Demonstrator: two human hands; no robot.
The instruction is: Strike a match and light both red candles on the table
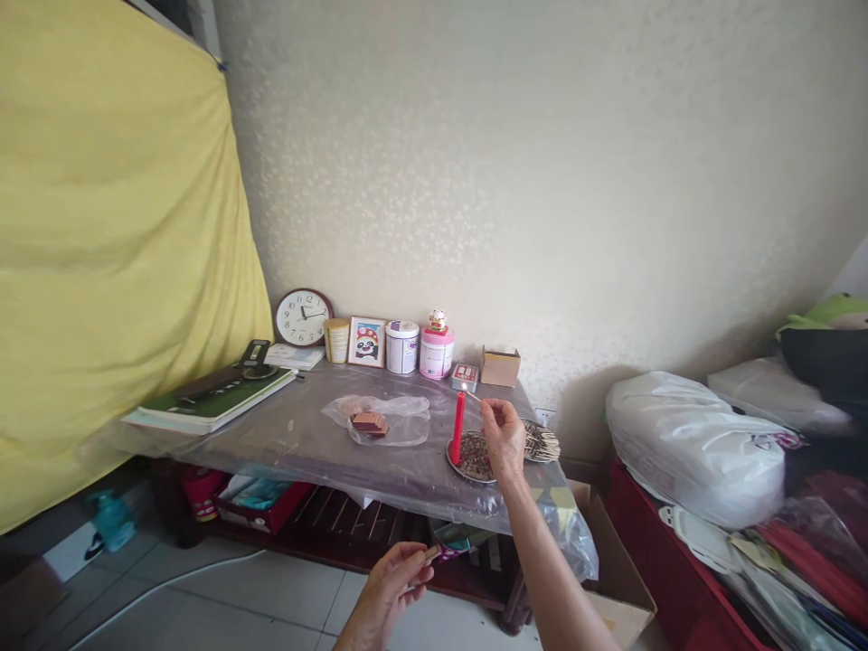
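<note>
A red candle (458,430) stands upright on a round plate (480,479) covered with small dark grains. My right hand (504,438) pinches a thin matchstick (473,396), its far end at the candle's tip. A small flame (465,387) burns there; whether it sits on the match, the wick or both, I cannot tell. Lower down, in front of the table, my left hand (391,579) is closed on a matchbox (432,551), seen end-on and mostly hidden by the fingers. On a clear plastic bag (407,432) lie several small brown boxes (368,424).
Beyond my right hand, a second dish holds many little sticks (542,441). Along the wall stand a clock (303,316), a framed picture (367,343), tins (402,348) and a cardboard box (500,368). Books (217,389) lie left; white bags (698,448) are piled right.
</note>
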